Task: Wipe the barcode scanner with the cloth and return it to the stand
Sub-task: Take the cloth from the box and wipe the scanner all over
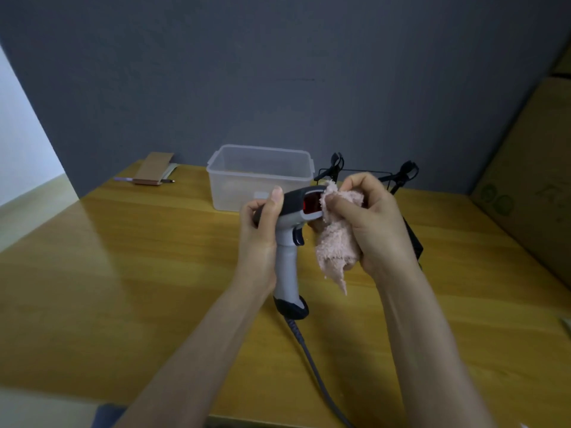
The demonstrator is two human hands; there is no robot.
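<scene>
A grey barcode scanner [289,261] with a dark head and a glowing red window is held upright above the wooden table [123,273]. My left hand [261,233] grips the back of its head and upper handle. My right hand [367,223] is closed on a bunched pink cloth [335,245], which is pressed against the scanner's red front window. The scanner's grey cable [312,359] trails down toward the table's near edge. The black wire stand [401,177] sits behind my right hand and is largely hidden by it.
A clear plastic tub [234,186] stands at the back centre, just behind the scanner. A brown notebook [153,169] with a pen lies at the back left. Cardboard boxes [531,180] rise along the right side. A grey wall backs the table.
</scene>
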